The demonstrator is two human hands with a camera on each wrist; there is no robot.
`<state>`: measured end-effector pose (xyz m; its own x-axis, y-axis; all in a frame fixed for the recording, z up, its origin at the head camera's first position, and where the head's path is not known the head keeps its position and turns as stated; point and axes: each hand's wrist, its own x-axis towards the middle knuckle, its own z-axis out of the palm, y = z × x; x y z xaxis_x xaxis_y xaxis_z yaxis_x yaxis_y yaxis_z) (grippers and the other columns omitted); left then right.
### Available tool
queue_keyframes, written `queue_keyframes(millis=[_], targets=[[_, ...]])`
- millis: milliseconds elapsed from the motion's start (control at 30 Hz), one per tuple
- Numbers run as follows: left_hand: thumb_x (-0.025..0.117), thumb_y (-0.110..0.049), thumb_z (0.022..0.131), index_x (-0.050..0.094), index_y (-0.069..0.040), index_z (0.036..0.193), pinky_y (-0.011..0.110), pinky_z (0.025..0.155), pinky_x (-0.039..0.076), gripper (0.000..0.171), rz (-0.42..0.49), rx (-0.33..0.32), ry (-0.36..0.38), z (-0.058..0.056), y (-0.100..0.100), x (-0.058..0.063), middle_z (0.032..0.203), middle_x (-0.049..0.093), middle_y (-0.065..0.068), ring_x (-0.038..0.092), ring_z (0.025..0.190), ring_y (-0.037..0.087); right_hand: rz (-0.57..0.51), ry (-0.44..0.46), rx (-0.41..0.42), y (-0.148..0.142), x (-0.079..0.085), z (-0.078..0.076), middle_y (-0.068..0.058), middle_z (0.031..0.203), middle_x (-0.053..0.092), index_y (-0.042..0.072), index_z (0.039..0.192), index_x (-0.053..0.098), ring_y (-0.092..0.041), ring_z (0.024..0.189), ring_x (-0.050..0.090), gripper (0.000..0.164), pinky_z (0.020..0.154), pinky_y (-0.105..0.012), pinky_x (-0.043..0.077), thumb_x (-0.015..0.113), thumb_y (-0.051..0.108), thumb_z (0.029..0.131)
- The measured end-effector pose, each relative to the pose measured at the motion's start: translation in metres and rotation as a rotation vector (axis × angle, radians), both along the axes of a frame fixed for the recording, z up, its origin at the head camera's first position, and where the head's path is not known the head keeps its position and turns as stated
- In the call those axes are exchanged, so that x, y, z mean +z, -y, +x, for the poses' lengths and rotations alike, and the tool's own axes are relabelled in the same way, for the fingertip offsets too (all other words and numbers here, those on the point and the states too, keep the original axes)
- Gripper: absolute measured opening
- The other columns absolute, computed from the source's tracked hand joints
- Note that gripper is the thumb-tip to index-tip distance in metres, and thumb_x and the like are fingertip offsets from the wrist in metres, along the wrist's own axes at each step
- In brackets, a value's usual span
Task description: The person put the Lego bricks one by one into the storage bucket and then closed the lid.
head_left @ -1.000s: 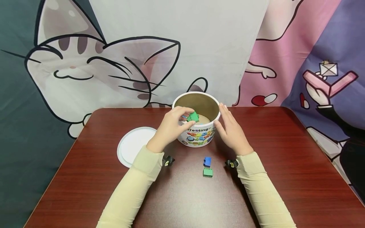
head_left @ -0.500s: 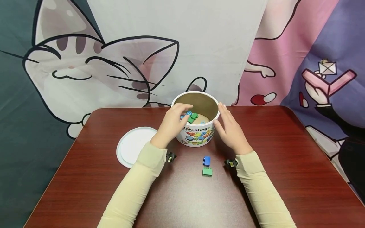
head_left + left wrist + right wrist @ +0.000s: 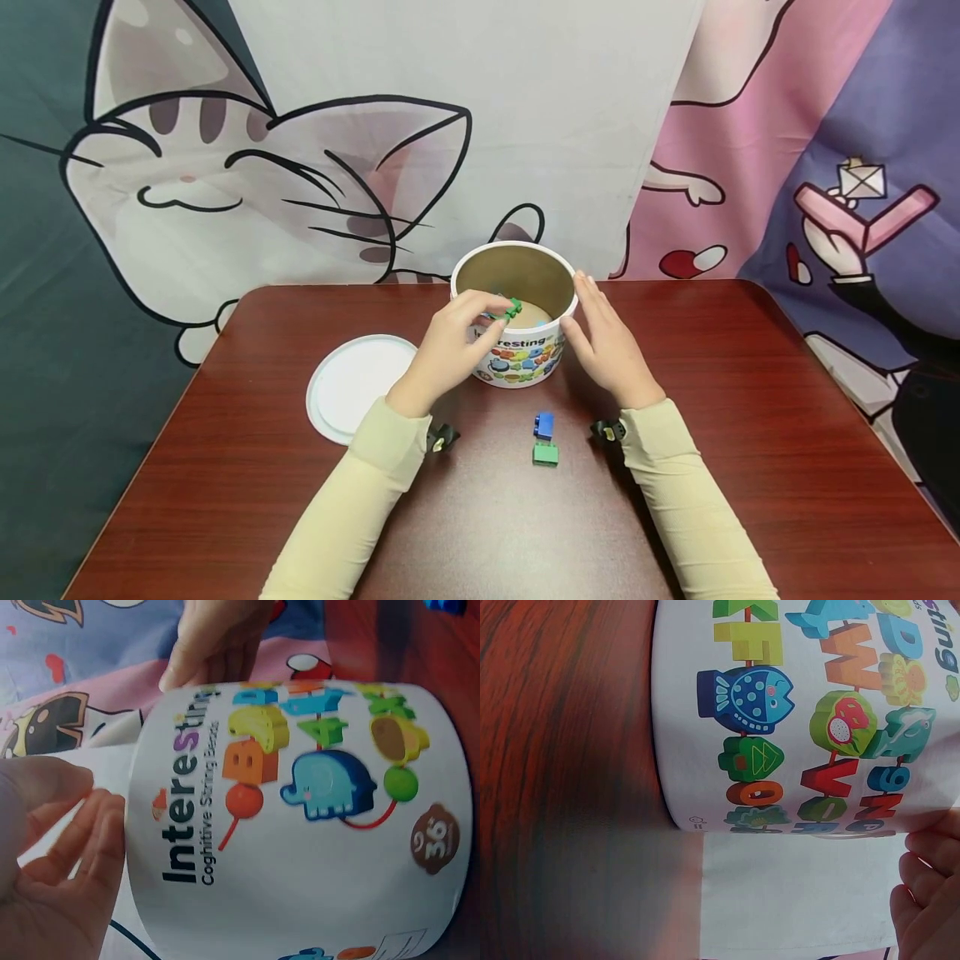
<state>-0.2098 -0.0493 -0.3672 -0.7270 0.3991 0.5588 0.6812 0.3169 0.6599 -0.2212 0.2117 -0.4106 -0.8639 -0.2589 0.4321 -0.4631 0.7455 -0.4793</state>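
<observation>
A white bucket (image 3: 517, 358) with printed coloured shapes stands upright at the table's far edge, its top uncovered. My left hand (image 3: 448, 346) is at its left rim, fingers relaxed and reaching over the opening. Green toy blocks (image 3: 514, 308) show inside the bucket beside the fingertips, partly hidden by them. In the left wrist view the thumb and fingers (image 3: 97, 825) are near each other, with nothing visible between them. My right hand (image 3: 611, 346) rests straight-fingered against the bucket's right side. On the table in front lie a blue block (image 3: 543, 426) and a green block (image 3: 545, 454).
A round white lid (image 3: 352, 387) lies flat on the reddish-brown table (image 3: 697, 500), left of the bucket and partly behind the left hand. Behind the table hangs a cloth backdrop (image 3: 562, 108) with cartoon drawings.
The green block that my left hand pinched a second ago has been let go into the bucket. The left hand drew back, then dipped lower at the rim. The right hand stays put.
</observation>
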Motion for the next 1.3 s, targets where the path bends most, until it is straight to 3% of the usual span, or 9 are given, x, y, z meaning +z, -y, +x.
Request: queue_keyframes(millis=[267, 500, 833, 1300], targets=[[0.066, -0.003, 0.096, 0.071, -0.004, 0.117, 0.028, 0.089, 0.055, 0.022, -0.015, -0.199, -0.032, 0.01, -0.001, -0.017, 0.116, 0.067, 0.006, 0.064, 0.102, 0.014, -0.002, 0.0, -0.009, 0.0, -0.001, 0.0, -0.013, 0.165, 0.026, 0.004, 0.16, 0.026, -0.03, 0.153, 0.021, 0.07, 0.123, -0.049, 0.021, 0.051, 0.04, 0.105], [0.064, -0.004, 0.097, 0.072, -0.004, 0.115, 0.027, 0.091, 0.054, 0.019, -0.128, -0.308, 0.053, 0.015, -0.007, -0.032, 0.115, 0.068, 0.005, 0.064, 0.102, 0.013, -0.01, -0.03, -0.007, 0.0, -0.003, -0.001, -0.014, 0.164, 0.029, 0.003, 0.159, 0.028, -0.03, 0.153, 0.022, 0.068, 0.122, -0.049, 0.022, 0.051, 0.039, 0.105], [0.067, -0.01, 0.098, 0.069, -0.007, 0.12, 0.025, 0.092, 0.052, 0.023, -0.437, -0.318, 0.246, 0.015, -0.021, -0.047, 0.118, 0.067, 0.005, 0.065, 0.105, 0.018, -0.009, -0.023, -0.012, 0.0, -0.005, -0.002, -0.012, 0.165, 0.028, 0.005, 0.16, 0.027, -0.029, 0.153, 0.022, 0.069, 0.122, -0.05, 0.022, 0.05, 0.041, 0.105], [0.073, -0.004, 0.09, 0.071, -0.005, 0.114, 0.022, 0.09, 0.052, 0.025, -0.481, -0.356, 0.31, 0.017, -0.033, -0.066, 0.112, 0.068, 0.005, 0.065, 0.101, 0.018, -0.013, -0.019, -0.011, 0.0, -0.003, -0.001, -0.01, 0.165, 0.027, 0.006, 0.16, 0.027, -0.027, 0.153, 0.021, 0.068, 0.124, -0.045, 0.02, 0.05, 0.041, 0.105]])
